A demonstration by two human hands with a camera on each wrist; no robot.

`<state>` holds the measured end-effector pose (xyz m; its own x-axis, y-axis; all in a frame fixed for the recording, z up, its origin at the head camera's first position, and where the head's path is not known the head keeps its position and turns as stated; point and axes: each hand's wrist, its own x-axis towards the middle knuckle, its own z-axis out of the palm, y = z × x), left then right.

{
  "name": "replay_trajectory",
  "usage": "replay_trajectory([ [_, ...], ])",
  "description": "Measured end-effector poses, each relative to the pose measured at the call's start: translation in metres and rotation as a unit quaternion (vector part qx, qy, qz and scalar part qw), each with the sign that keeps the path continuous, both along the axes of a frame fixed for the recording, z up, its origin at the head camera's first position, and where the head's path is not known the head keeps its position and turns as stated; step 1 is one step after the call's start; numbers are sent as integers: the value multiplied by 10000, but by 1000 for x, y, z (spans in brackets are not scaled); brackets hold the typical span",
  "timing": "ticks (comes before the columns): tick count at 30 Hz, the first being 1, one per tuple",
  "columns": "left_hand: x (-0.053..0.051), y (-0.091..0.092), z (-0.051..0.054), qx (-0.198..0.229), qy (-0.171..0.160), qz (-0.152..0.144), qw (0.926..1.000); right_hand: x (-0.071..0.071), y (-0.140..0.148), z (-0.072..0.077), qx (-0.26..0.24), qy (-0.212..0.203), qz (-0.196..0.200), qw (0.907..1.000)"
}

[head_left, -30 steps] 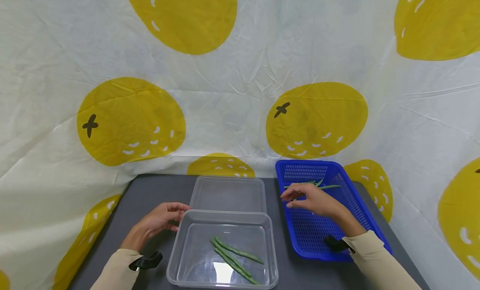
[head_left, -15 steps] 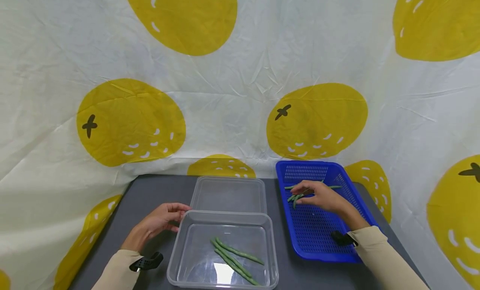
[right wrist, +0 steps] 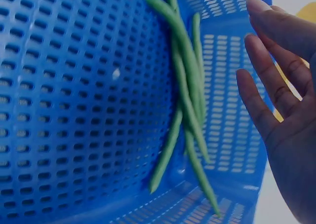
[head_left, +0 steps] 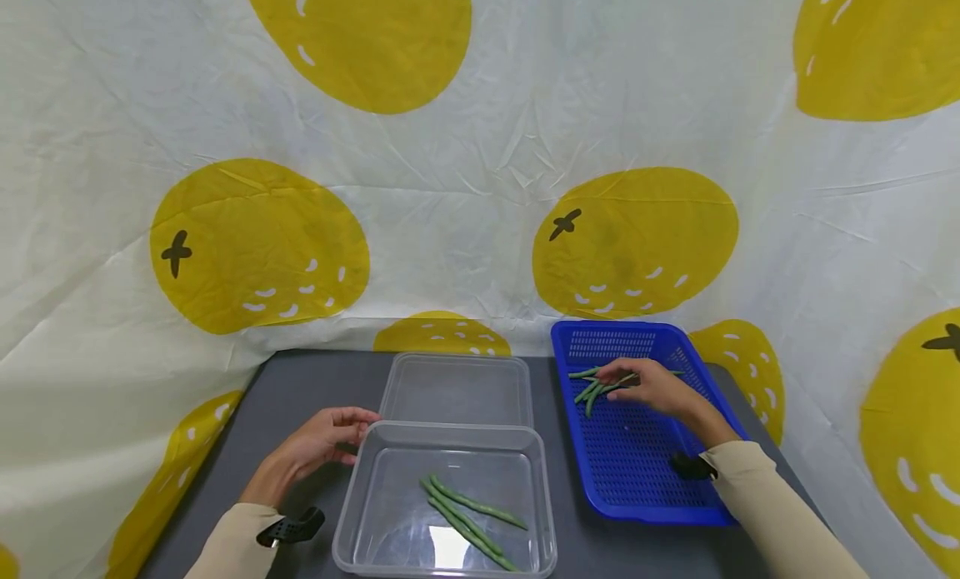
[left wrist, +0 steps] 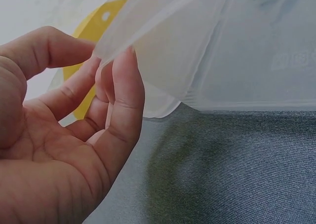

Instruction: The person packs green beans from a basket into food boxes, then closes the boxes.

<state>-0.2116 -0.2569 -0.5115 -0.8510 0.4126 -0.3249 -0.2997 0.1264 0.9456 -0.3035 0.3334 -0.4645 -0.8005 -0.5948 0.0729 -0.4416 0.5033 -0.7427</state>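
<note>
At the back left corner of a clear plastic container (head_left: 390, 525), my left hand (head_left: 324, 444) pinches the rim between thumb and fingers, as the left wrist view shows. Several green beans (head_left: 468, 516) lie in that container. Over the far part of a blue basket (head_left: 637, 471), my right hand (head_left: 652, 387) hovers with nothing in its fingers. Beneath and beside it is a small crossed pile of green beans (right wrist: 190, 81), lying towards one end of the basket. The right wrist view shows the fingers loosely extended and apart from the beans.
A clear lid (head_left: 457, 387) lies flat behind the container on the dark grey table (head_left: 322, 375). The basket's raised walls surround the beans. A pale curtain (head_left: 450, 246) printed with yellow fruit hangs behind the table.
My right hand has shifted to the right over the basket, uncovering more of the beans there. My left hand stays at the container's corner.
</note>
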Motion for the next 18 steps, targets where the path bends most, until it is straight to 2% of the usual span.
replay_trajectory([
  [5, 0, -1, 0, -1, 7, -7, 10000, -8, 10, -9, 279, -191, -202, 9992],
  [14, 1, -2, -1, -20, 16, -22, 10000, -19, 24, -20, 637, -64, -382, 9972],
  [18, 1, -2, -1, -10, 2, -23, 10000, -21, 29, -24, 692, -278, -498, 9960],
])
